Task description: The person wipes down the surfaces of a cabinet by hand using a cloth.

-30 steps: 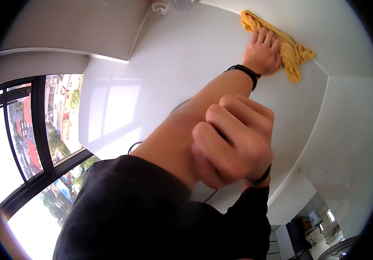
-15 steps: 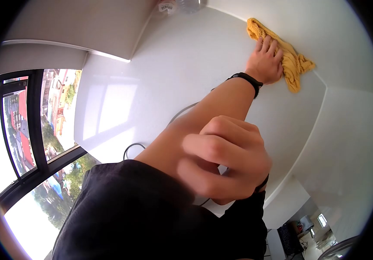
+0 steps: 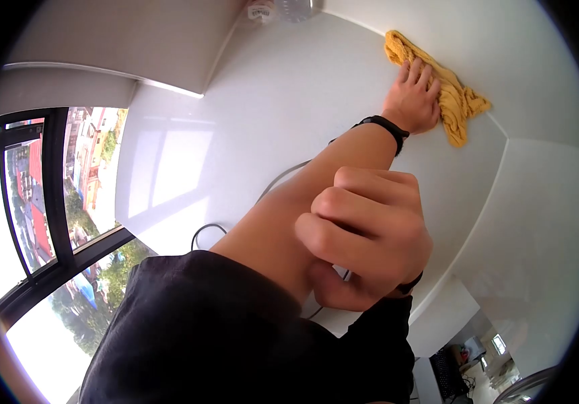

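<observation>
A crumpled yellow cloth (image 3: 461,108) lies against the far right edge of a white surface (image 3: 249,114), where it meets an upright wall. My left hand (image 3: 410,101) presses on the cloth with its fingers bent into the folds. A black band (image 3: 387,124) is around that wrist. My right hand (image 3: 377,232) is close to the camera, fingers curled in, in front of my left forearm. Its fingertips overlap the forearm near the elbow; whether they touch the skin I cannot tell. Nothing shows inside the curled fingers.
A window (image 3: 40,202) with dark frames is on the left. Clear plastic containers (image 3: 294,8) stand at the top edge. A thin cable (image 3: 208,229) lies on the surface beneath my arm. A black keyboard-like object (image 3: 449,370) shows at lower right.
My right hand has shifted slightly up and to the right, and its fingers look more tightly curled. My left hand and the cloth have barely moved.
</observation>
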{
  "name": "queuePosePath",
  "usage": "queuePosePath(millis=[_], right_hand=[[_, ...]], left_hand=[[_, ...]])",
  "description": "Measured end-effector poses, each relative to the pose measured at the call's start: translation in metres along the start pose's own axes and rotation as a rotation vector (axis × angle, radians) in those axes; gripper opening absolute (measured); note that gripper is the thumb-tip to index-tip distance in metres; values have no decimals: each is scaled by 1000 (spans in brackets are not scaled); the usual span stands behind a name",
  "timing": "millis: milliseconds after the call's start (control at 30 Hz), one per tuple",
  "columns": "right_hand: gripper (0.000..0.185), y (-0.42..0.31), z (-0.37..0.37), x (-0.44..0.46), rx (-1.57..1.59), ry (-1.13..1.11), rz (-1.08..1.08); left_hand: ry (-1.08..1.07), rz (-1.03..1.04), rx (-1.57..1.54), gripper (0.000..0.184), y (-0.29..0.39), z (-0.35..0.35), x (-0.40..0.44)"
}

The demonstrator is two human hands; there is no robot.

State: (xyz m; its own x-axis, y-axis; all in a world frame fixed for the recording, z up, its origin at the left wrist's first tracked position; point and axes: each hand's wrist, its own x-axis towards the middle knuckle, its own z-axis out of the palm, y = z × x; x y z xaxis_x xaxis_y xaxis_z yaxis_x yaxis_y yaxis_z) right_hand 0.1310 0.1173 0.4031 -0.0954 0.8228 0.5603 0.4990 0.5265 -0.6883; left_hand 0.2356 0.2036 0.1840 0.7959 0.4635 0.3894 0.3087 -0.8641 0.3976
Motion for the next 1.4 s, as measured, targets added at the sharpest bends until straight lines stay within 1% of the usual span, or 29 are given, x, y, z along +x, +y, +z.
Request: queuePosePath(millis=[133,200,233,300,333,400,433,533,633,700,800,833,967,1100,1167,1233,1300,1367,1400], right_hand=[[30,-2,-9,-8,-192,-15,16],[26,0,-2,-8,-181,104,-90],[24,2,13,-3,-125,225,-181],[20,0,21,-2,-47,255,-157],[18,-1,25,-1,-7,270,-146],[19,-3,5,-11,3,103,43],[24,7,-6,-18,-63,17,36],[27,18,-3,-19,-173,96,47],[27,-10,32,3,-50,235,-150],[23,-12,38,3,3,297,-132],[33,18,16,-10,-32,125,-21],[40,22,11,-9,-123,106,-56],[34,11,10,-8,-230,150,-78],[29,-2,22,-3,-133,259,-147],[28,-3,19,-4,-88,227,-104],[27,-4,5,-11,-70,124,18],[26,18,-10,-20,-167,57,39],[24,28,-8,-26,-213,49,51],[24,23,-1,-22,-176,112,-51]], left_hand=[[33,4,-46,46,-4,0,1],[41,6,-32,46,-5,0,1],[24,10,-37,48,-7,-1,1],[-10,18,-47,52,-10,0,2],[15,13,-40,49,-10,1,1],[64,3,-24,45,-9,4,0],[57,4,-29,46,-8,5,0],[42,8,-32,46,-7,1,0],[35,13,-15,46,-8,-1,-1],[20,18,-19,46,-8,-2,1],[22,6,-21,46,-7,-2,1],[13,5,-20,46,-6,-2,1],[10,-5,-31,46,-7,-2,1],[27,4,-40,46,-8,1,1],[20,2,-40,46,-8,3,1],[24,5,-35,46,-9,3,0],[44,19,-27,45,-11,6,-1],[40,9,-37,44,-12,7,-3],[37,3,-42,44,-12,6,-3]])
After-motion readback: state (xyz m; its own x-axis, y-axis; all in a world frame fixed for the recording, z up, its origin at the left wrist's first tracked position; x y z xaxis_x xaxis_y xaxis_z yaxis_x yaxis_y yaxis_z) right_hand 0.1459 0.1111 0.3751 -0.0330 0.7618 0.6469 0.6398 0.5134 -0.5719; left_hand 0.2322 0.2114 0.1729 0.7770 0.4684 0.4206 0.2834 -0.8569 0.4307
